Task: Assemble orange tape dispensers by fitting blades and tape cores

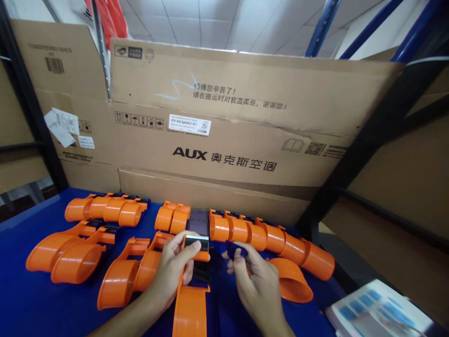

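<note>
While the left grip clasps a dispenser, the right pinches blue plastic.

place: workshop | signs — blue worktop, rows of orange tape dispensers, cardboard carton

Orange tape dispenser (metal-toothed), held — dark-blue piece, apart, held.

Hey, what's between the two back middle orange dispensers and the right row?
In the head view, a dark slab, perhaps a phone, shows between the pair and the row, beyond the left hand.
</note>
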`<state>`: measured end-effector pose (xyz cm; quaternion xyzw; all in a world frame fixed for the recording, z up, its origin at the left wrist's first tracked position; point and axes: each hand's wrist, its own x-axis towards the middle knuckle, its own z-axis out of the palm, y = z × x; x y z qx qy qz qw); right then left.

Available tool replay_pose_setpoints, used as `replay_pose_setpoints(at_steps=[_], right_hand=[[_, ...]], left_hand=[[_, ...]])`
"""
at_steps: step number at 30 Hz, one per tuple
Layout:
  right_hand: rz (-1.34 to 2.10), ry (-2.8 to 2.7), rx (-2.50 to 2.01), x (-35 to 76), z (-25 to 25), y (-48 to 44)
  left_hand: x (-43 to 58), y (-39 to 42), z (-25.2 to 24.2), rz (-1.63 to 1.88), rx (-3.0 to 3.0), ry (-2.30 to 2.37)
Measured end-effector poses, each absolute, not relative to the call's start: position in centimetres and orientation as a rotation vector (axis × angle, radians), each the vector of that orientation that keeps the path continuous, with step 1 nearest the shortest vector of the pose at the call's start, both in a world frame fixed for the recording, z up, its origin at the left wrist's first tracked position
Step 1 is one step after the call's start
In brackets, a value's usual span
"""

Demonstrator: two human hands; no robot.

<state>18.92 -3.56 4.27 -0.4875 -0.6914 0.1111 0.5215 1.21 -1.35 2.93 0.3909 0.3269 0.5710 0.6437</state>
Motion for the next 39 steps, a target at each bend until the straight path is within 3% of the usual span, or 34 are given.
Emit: replay_pose_setpoints(at_steps=[8, 21, 31, 39], right_hand=[[0.090, -1.821, -1.386, 19.5, 3.5, -1.9], [0.153, -2.102, -1.590, 19.3, 3.0, -2.5], [0.263, -1.831, -1.249, 18.9, 4.5, -3.0], [0.271, -1.945, -1.023, 18.2, 4.7, -3.2]], left_hand=[[1.4, -1.8, 2.4, 1.293, 0.866, 0.750], [1.6, -1.6, 2.4, 1.299, 0.895, 0.791], [1.8, -1.3, 1.3, 1.229, 1.014, 0.838], [1.6, -1.1, 0.9, 1.244, 1.019, 0.824]])
